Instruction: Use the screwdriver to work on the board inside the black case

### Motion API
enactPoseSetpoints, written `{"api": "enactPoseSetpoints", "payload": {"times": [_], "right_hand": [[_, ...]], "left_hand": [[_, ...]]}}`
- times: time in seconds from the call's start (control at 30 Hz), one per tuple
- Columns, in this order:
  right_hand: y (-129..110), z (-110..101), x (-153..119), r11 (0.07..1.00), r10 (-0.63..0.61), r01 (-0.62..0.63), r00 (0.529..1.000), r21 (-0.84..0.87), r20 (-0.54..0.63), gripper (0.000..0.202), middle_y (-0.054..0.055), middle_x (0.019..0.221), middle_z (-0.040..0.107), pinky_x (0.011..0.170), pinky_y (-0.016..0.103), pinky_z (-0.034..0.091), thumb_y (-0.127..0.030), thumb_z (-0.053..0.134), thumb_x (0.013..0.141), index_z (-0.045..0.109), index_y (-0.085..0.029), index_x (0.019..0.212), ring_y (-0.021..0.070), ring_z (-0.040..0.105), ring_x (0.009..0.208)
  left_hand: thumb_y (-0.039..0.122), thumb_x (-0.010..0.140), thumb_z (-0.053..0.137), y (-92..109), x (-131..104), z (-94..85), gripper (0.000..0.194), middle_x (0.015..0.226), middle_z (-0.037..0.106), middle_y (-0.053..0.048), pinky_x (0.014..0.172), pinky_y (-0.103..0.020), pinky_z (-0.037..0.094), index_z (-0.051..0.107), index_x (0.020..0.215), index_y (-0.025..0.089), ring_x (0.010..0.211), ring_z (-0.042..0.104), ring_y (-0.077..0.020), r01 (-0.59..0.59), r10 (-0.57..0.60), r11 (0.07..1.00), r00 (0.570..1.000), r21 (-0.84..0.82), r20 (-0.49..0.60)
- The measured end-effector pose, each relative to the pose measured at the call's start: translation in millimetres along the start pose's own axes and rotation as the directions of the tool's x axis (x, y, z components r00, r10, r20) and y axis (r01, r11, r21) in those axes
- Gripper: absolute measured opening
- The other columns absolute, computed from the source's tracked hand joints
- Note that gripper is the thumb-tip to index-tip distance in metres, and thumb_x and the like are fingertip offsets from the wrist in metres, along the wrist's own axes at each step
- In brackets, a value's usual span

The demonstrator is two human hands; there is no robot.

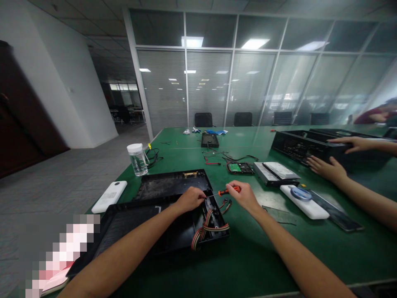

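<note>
My right hand (245, 194) grips a small screwdriver with an orange handle (228, 191), its shaft pointing left toward my left hand (190, 198). My left hand is closed at the shaft's tip, over the far right corner of an opened black device case (130, 231). A striped ribbon cable (207, 225) loops out of that case just below both hands. A detached black cover panel (173, 184) lies flat right behind the case.
On the green table (248, 256) stand a clear lidded jar (137, 159), a white box (109, 196), a small circuit board (239, 167), a grey drive (276, 173) and a white device (305, 203). Another person's hands (327, 167) touch a long black chassis (310, 145) at right.
</note>
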State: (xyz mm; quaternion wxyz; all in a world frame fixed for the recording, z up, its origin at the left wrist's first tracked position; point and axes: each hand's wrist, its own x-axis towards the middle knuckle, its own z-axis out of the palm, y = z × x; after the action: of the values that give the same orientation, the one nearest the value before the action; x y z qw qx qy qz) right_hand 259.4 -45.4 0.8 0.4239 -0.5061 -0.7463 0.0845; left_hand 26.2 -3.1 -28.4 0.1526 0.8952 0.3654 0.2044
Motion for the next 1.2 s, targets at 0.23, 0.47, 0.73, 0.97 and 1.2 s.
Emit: {"api": "enactPoseSetpoints", "payload": {"times": [0.23, 0.47, 0.73, 0.97, 1.2], "right_hand": [[-41, -14, 24, 0.873, 0.04, 0.055, 0.982, -0.484, 0.183, 0.05, 0.006, 0.063, 0.062, 0.057, 0.024, 0.032, -0.049, 0.029, 0.087, 0.061, -0.018, 0.064, 0.0165, 0.056, 0.063], [-78, -22, 67, 0.873, -0.028, 0.227, 0.908, -0.433, 0.419, 0.029, 0.004, 0.086, 0.066, 0.064, 0.023, 0.034, -0.035, 0.033, 0.09, 0.051, -0.02, 0.107, 0.0164, 0.059, 0.074], [-89, -4, 74, 0.719, 0.097, 0.07, 0.975, -0.692, 0.199, 0.062, 0.017, 0.081, 0.066, 0.067, 0.032, 0.038, -0.054, 0.018, 0.089, 0.065, -0.014, 0.077, 0.0271, 0.061, 0.08], [-94, -10, 64, 0.73, 0.116, 0.118, 0.949, -0.673, 0.293, 0.055, 0.015, 0.086, 0.067, 0.07, 0.033, 0.04, -0.047, 0.021, 0.089, 0.065, -0.015, 0.087, 0.0264, 0.062, 0.083], [-95, -11, 63, 0.731, 0.146, 0.115, 0.937, -0.672, 0.319, 0.05, 0.014, 0.091, 0.066, 0.072, 0.035, 0.04, -0.047, 0.023, 0.089, 0.062, -0.016, 0.096, 0.0261, 0.061, 0.085]], "left_hand": [[0.012, 0.074, 0.052, 4, 0, -1.3, 0.021, 0.075, 0.067, -0.002, 0.065, -0.019, 0.041, 0.07, 0.084, 0.017, 0.068, 0.059, -0.0129, 0.025, -0.026, 0.999, 1.0, 0.046, 0.015], [0.011, 0.073, 0.051, 5, 0, -0.1, 0.018, 0.07, 0.065, -0.002, 0.063, -0.02, 0.038, 0.068, 0.078, 0.015, 0.064, 0.057, -0.0128, 0.015, -0.015, 0.995, 1.0, 0.1, 0.005], [0.013, 0.075, 0.051, 3, 1, 0.8, 0.016, 0.075, 0.065, -0.003, 0.068, -0.022, 0.038, 0.066, 0.081, 0.016, 0.071, 0.056, -0.0146, -0.004, 0.002, 0.993, 1.0, 0.114, 0.01], [0.012, 0.075, 0.052, 4, 1, 2.4, 0.014, 0.071, 0.063, -0.002, 0.065, -0.022, 0.037, 0.065, 0.076, 0.015, 0.066, 0.055, -0.0135, -0.011, 0.014, 0.992, 1.0, 0.129, -0.022], [0.013, 0.075, 0.051, 5, 0, 2.0, 0.015, 0.072, 0.064, -0.003, 0.067, -0.022, 0.038, 0.066, 0.076, 0.016, 0.069, 0.056, -0.0147, -0.012, 0.014, 0.991, 1.0, 0.134, -0.012]]}}
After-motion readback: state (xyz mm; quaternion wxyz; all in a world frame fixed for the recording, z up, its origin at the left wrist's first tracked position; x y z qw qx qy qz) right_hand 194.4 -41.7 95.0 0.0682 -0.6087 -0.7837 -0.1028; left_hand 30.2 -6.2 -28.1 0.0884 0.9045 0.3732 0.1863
